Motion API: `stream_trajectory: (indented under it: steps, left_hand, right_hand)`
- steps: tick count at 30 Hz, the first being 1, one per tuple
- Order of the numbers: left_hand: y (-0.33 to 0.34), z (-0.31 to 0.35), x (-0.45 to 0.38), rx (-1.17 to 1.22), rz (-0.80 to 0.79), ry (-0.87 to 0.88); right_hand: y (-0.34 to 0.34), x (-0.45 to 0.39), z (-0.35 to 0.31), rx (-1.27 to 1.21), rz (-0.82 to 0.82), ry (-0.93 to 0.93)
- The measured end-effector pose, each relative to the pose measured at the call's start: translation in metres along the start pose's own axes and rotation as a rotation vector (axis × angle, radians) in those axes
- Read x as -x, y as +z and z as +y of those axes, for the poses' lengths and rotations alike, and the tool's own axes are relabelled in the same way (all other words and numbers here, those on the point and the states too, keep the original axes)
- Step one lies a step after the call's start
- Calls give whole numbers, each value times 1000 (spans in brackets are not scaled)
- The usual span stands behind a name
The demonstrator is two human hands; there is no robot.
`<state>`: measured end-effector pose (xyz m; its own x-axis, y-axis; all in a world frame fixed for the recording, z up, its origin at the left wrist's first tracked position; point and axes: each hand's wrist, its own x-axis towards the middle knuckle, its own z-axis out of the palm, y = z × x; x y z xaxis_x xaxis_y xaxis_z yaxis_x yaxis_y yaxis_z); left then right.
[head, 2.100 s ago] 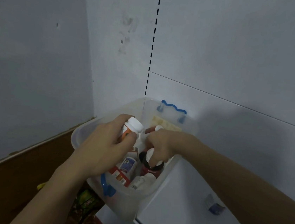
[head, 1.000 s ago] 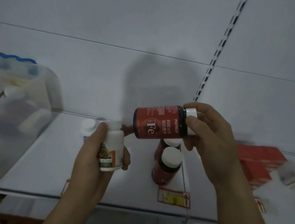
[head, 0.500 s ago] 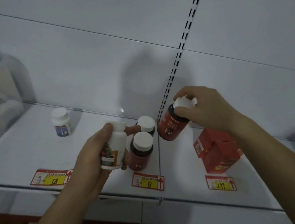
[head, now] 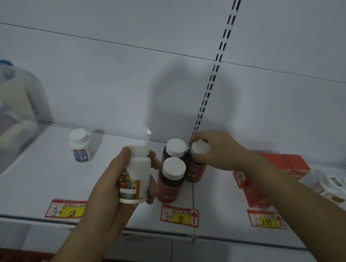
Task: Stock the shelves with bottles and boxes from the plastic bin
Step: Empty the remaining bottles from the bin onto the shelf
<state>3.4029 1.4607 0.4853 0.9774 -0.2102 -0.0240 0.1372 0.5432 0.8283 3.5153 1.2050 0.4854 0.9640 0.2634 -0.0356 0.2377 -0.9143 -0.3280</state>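
1. A person stocks a white store shelf [head: 33, 179], a bottle in each of the two hands.

2. The right hand [head: 215, 149] grips the white cap of a dark red bottle [head: 194, 172], fingers curled over the top. The bottle stands, or very nearly stands, on the shelf, touching two matching red bottles [head: 170, 182] near the middle of the shelf, towards the back wall.

3. The left hand [head: 116, 180] is wrapped round a white bottle [head: 135, 176] with a fruit-print label, held upright in the air above the shelf's front edge, thumb on one side and fingers behind.

4. The plastic bin [head: 2, 122] sits at the shelf's left end, blurred, with more containers showing dimly through its wall.

5. A small white bottle [head: 81, 145] stands alone between the bin and the red group. Red boxes [head: 270, 174] and a clear-wrapped pack [head: 331, 187] lie towards the right end. Price tags [head: 179, 215] line the front edge.

6. Handling, as a judgement: these look like rigid plastic bottles, light, smooth and a little slippery. A cap grip suits lowering one into a tight cluster; a grip round the body is steadier for carrying. Nudging a neighbour could topple the close-packed group.
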Motion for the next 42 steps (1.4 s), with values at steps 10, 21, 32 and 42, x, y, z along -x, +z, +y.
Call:
stream_trajectory:
  steps: [10, 21, 32, 42]
  left_hand:
    - [46, -22, -26, -183, -296, -83]
    - [171, -112, -5, -442, -719, -64]
    - [259, -259, -48, -1327, -701, 285]
    - [255, -305, -68, -1868, -681, 68]
  right_hand:
    - [-30, 128, -61, -768, 448, -21]
    - [-52, 269, 6, -587, 537, 266]
    - [-107, 321, 196, -83, 357, 293]
    - [-73, 253, 266, 55, 66, 162]
